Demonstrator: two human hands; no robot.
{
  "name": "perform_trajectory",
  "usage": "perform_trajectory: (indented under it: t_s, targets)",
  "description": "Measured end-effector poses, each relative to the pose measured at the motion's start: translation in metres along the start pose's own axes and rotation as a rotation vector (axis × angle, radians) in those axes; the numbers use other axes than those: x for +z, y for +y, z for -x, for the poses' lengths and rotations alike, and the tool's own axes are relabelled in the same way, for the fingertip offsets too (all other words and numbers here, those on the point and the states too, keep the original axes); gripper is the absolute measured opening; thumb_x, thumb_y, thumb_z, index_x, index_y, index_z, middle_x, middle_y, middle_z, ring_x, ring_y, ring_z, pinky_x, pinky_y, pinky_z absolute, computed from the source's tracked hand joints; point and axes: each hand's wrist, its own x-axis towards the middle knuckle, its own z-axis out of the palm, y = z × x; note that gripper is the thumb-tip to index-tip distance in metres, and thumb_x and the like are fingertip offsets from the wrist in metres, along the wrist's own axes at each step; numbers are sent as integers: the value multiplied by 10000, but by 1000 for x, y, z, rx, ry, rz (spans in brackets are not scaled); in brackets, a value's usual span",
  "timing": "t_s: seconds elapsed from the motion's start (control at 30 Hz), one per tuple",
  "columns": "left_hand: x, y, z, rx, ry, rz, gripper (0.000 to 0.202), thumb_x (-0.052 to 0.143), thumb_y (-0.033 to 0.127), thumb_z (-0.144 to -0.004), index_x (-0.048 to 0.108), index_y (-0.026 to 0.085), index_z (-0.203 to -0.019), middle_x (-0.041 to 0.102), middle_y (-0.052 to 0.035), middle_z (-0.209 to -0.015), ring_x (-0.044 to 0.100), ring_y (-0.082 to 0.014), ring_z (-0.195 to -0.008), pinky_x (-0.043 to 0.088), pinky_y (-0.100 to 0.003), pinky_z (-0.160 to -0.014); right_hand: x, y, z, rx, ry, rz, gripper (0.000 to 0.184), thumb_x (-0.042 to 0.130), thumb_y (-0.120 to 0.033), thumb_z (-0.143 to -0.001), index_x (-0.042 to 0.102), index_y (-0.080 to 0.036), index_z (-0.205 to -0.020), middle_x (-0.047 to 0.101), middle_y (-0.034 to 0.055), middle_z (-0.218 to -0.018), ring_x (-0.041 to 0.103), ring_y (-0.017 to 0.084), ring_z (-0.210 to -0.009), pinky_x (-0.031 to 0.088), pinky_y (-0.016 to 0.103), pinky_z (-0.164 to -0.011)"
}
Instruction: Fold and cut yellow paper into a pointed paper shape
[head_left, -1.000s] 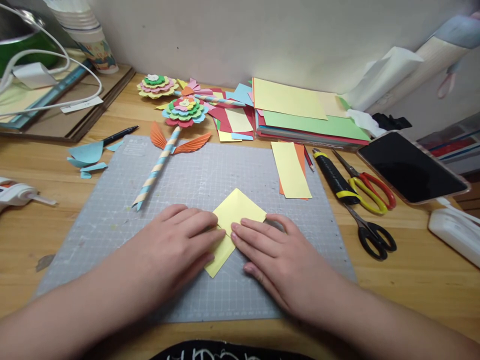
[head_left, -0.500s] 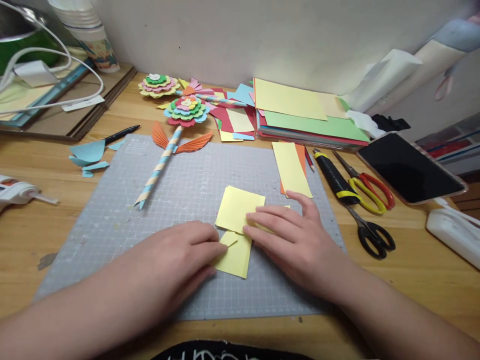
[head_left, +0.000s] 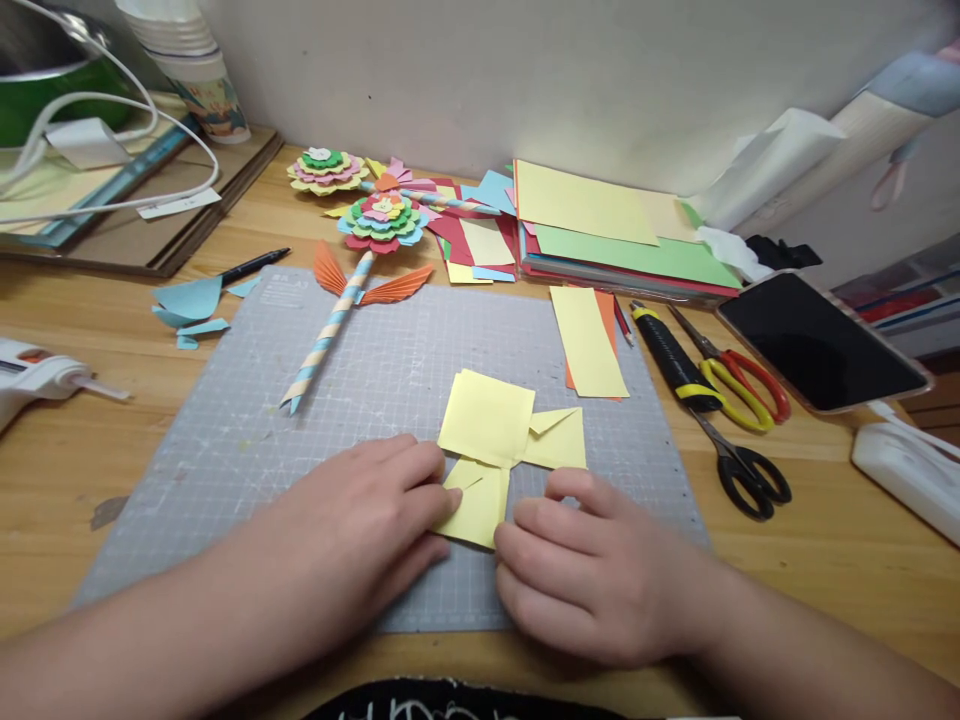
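Observation:
Several small yellow paper squares lie fanned out on the grey cutting mat. My left hand rests flat with its fingertips on the lowest yellow piece. My right hand lies just right of that piece with fingers curled, its fingertips at the paper's corner. A folded yellow piece sits to the right, untouched.
A paper flower on a striped stem lies on the mat's upper left. A yellow strip over orange, a utility knife, two pairs of scissors, a phone, a coloured paper stack and a glue gun surround the mat.
The yellow stack has been spread into separate squares. My right hand slid off the upper squares and drew back toward me, curling beside the lowest piece. The left hand barely moved.

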Motion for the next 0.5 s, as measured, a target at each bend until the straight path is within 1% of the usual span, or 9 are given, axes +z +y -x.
perform_trajectory:
  t_s: [0.03,0.07,0.17,0.27,0.3,0.37,0.43,0.5]
  targets:
    - [1,1,0,8,14,-24,61,590,236,-893,606,188,-858,578,-39,-926,529,-219,-834,422,-354,-701,0,0,0,5,17,-4,218,497,-108,-927,663,-200,-820,712,-4,-861,557,164,-755,407,367,-721]
    - [3,2,-1,29,45,-61,63,605,236,-881,593,188,-841,581,-36,-906,525,-225,-819,412,-362,-689,-1,1,-1,16,35,-8,223,491,-106,-927,660,-204,-818,713,-4,-843,554,163,-742,410,361,-712]
    - [8,5,-4,102,122,-185,180,518,202,-929,559,188,-754,565,-23,-790,498,-213,-726,380,-362,-638,-2,3,-2,60,42,-22,242,472,-110,-941,651,-201,-806,717,0,-822,550,158,-721,409,348,-687]
    - [10,5,-5,127,151,-229,219,495,195,-944,562,187,-735,568,-19,-763,492,-202,-701,371,-351,-624,-1,5,-2,111,12,-24,165,526,-154,-947,659,-179,-852,715,16,-844,555,167,-752,398,351,-683]
    - [10,5,-5,123,152,-235,222,498,197,-945,565,187,-734,570,-18,-762,492,-200,-698,371,-349,-626,1,5,-1,127,-9,-24,146,540,-168,-948,663,-173,-869,708,20,-841,548,170,-751,390,350,-672]
    - [8,5,-5,129,142,-245,227,501,183,-943,573,188,-728,573,-16,-756,494,-196,-694,372,-347,-630,4,5,-1,139,-53,-34,166,537,-174,-957,668,-165,-856,683,28,-809,522,168,-716,367,346,-632]
    - [6,6,-5,158,100,-245,197,519,143,-921,592,185,-743,585,-16,-766,504,-194,-694,381,-348,-637,7,4,0,125,-90,-54,227,510,-146,-964,667,-160,-800,661,37,-778,498,165,-680,354,343,-604]
    - [4,8,-5,202,51,-250,153,546,105,-888,616,177,-772,604,-15,-778,518,-192,-694,396,-350,-642,8,3,0,112,-90,-72,277,488,-118,-965,662,-155,-753,657,48,-772,495,168,-677,370,342,-608]
